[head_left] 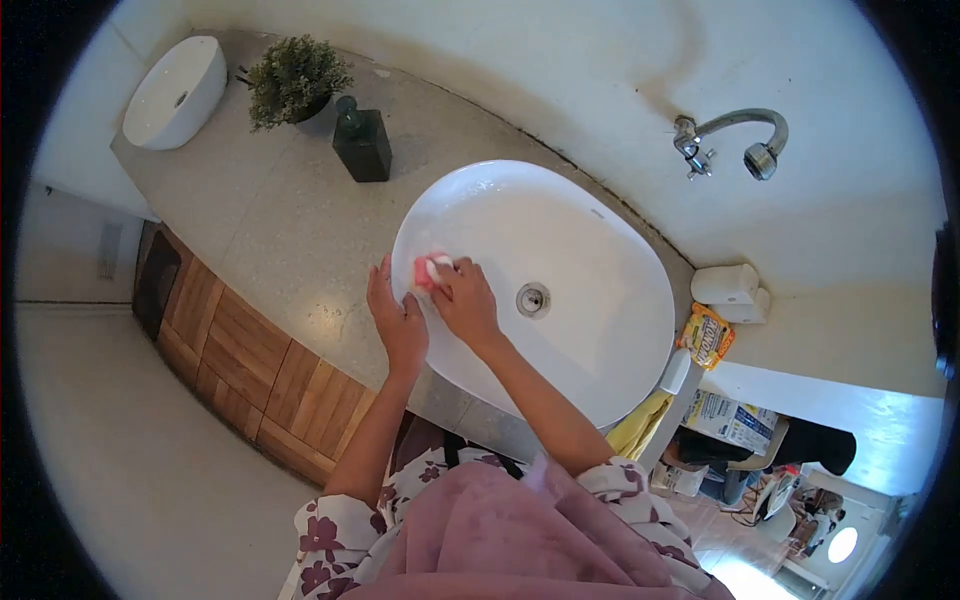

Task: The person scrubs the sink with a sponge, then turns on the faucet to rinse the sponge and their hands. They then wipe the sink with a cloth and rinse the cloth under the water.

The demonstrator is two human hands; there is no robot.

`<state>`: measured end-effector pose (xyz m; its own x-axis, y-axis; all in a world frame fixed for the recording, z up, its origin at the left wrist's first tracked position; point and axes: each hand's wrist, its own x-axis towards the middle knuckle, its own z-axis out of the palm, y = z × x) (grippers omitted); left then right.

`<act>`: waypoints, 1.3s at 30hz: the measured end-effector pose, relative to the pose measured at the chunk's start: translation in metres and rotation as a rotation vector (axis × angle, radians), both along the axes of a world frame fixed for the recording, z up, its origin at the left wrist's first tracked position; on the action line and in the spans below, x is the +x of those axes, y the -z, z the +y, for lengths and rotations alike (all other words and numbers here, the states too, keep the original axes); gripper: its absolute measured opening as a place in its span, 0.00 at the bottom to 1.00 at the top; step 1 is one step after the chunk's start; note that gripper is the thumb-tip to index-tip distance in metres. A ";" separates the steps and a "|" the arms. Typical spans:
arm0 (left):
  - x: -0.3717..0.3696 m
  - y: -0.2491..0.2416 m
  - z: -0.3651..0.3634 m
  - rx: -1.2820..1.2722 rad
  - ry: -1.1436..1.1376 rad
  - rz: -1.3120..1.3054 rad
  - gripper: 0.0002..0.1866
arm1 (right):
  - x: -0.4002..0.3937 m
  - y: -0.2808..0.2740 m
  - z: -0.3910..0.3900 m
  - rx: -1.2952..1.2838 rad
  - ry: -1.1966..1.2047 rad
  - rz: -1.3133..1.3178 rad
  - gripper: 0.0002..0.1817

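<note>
A white oval washbasin sits on the grey counter, with a round metal drain in its floor. My right hand is inside the basin near its left wall, closed on a pink and white sponge. The sponge presses against the inner wall, partly hidden by my fingers. My left hand grips the basin's left rim, fingers along the outside and thumb over the edge.
A chrome tap juts from the wall. Along the counter stand a dark green bottle, a potted plant and a smaller white basin. White rolls, a yellow packet and a yellow cloth lie right of the washbasin.
</note>
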<state>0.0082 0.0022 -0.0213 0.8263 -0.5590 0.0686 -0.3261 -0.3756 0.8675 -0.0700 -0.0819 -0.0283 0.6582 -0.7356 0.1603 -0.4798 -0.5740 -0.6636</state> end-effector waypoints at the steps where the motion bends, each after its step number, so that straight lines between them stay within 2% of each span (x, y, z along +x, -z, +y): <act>1: 0.000 -0.001 0.000 -0.004 0.011 0.001 0.34 | -0.018 -0.001 0.003 0.035 -0.096 0.068 0.20; 3: -0.001 -0.002 0.000 0.001 0.008 0.017 0.33 | -0.068 -0.005 0.007 0.089 -0.267 0.240 0.20; 5: -0.002 -0.006 -0.002 0.012 0.001 0.048 0.33 | -0.132 -0.020 0.015 0.154 -0.309 0.258 0.19; 7: -0.001 -0.009 -0.001 0.037 0.001 0.075 0.33 | -0.192 -0.048 0.013 0.190 -0.265 0.358 0.19; 9: -0.001 -0.012 -0.002 0.039 0.016 0.092 0.33 | -0.247 -0.055 0.003 0.145 -0.224 0.677 0.20; 10: -0.001 -0.011 -0.003 0.037 0.024 0.097 0.33 | -0.256 -0.057 -0.004 0.146 -0.215 0.681 0.20; 12: 0.000 -0.009 -0.002 -0.003 0.028 0.106 0.33 | -0.260 -0.057 -0.020 -0.078 -0.091 0.834 0.20; 14: -0.001 -0.009 -0.001 -0.010 0.031 0.107 0.33 | -0.245 -0.024 -0.042 -0.276 -0.011 0.749 0.20; 18: -0.001 -0.010 -0.001 -0.017 0.028 0.124 0.33 | -0.162 0.022 -0.084 -0.400 0.188 0.366 0.22; 20: -0.001 -0.009 -0.002 -0.006 0.029 0.121 0.33 | -0.111 0.035 -0.089 -0.359 0.277 0.324 0.19; 22: 0.000 -0.007 -0.001 0.004 0.030 0.117 0.33 | -0.075 0.035 -0.082 -0.367 0.243 0.211 0.19; 23: 0.000 -0.005 -0.001 -0.012 0.029 0.116 0.33 | -0.070 0.029 -0.081 -0.364 0.246 0.212 0.19; 25: 0.000 -0.005 0.000 -0.032 0.035 0.115 0.34 | -0.068 0.018 -0.082 -0.309 0.060 0.239 0.19; 26: 0.000 -0.006 -0.001 -0.022 0.035 0.097 0.34 | -0.073 0.017 -0.087 -0.314 0.062 0.240 0.19; 28: 0.000 -0.008 -0.001 -0.022 0.037 0.077 0.34 | -0.099 0.017 -0.105 -0.473 -0.021 0.382 0.15; 29: -0.001 -0.008 -0.001 0.001 0.030 0.067 0.34 | -0.114 0.015 -0.109 -0.485 0.038 0.434 0.14; 35: -0.001 -0.007 0.000 0.012 0.019 0.024 0.35 | -0.200 0.000 -0.058 -0.283 0.334 0.708 0.22; 39: -0.001 -0.003 0.000 0.011 0.012 -0.024 0.35 | -0.220 -0.029 0.000 0.051 0.151 0.911 0.21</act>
